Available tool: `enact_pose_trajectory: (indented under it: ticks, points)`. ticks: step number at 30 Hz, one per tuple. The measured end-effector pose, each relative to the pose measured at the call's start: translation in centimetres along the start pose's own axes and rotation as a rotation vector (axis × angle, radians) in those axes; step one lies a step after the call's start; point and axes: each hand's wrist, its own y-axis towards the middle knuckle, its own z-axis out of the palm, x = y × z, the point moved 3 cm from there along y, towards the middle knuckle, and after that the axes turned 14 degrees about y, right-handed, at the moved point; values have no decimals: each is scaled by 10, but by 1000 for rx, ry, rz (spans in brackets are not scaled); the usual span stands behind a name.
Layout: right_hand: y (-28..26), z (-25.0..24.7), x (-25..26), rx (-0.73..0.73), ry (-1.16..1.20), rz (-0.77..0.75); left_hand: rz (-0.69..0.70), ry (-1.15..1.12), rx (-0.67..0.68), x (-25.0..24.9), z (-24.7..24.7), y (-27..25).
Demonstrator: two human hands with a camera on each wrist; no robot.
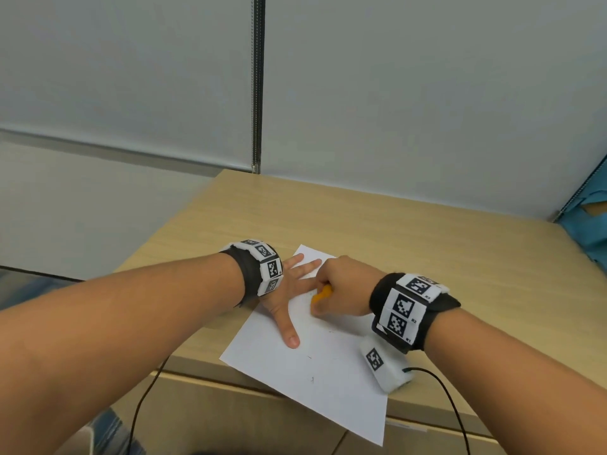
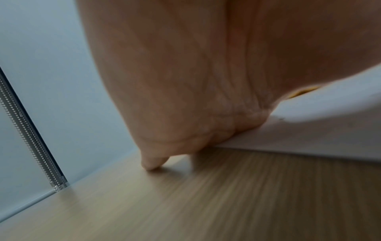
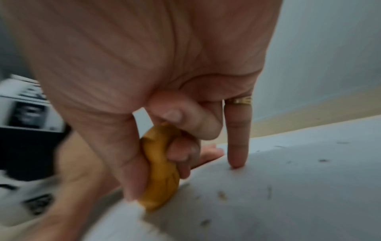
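Observation:
A white sheet of paper (image 1: 315,366) lies on the wooden table (image 1: 410,231), its near corner hanging over the front edge. My left hand (image 1: 289,290) lies flat on the paper's far left part, fingers spread and straight. My right hand (image 1: 341,287) grips a soft orange lump (image 1: 322,292), like a kneaded eraser, and presses it onto the paper just right of the left fingers. In the right wrist view the orange lump (image 3: 160,169) is squeezed between thumb and curled fingers, while the little finger (image 3: 237,146) points down onto the paper (image 3: 288,187). Small dark specks dot the sheet.
Grey partition walls (image 1: 427,93) stand behind the table. Something blue (image 1: 591,224) sits at the far right edge. A white marker block (image 1: 384,366) with a black cable (image 1: 446,399) hangs under my right wrist; another cable (image 1: 144,399) drops off the table's front left.

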Motion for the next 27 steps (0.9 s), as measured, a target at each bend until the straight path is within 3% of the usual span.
enact_pose_trajectory:
  ticks: [3,7,12,17,23,27]
  points:
    - [-6,1,1,38,24,-14,-3,-6,-6,1,-1,-1]
    - [3,-8,-12,-148,-7,71,-3,2,-11,-2,-3,-4]
    - [-11,8,5,96,19,-18,-4,-11,8,-2,-3,-3]
    - [7,-16,-19,-131,-23,108,-1,-10,-15,-3,-4,-5]
    - [-7,6,8,92,-12,-30,-7,5,16,-1,-1,-1]
    - [11,-14,-8,-99,-35,58,-4,-7,-5,0,-1,2]
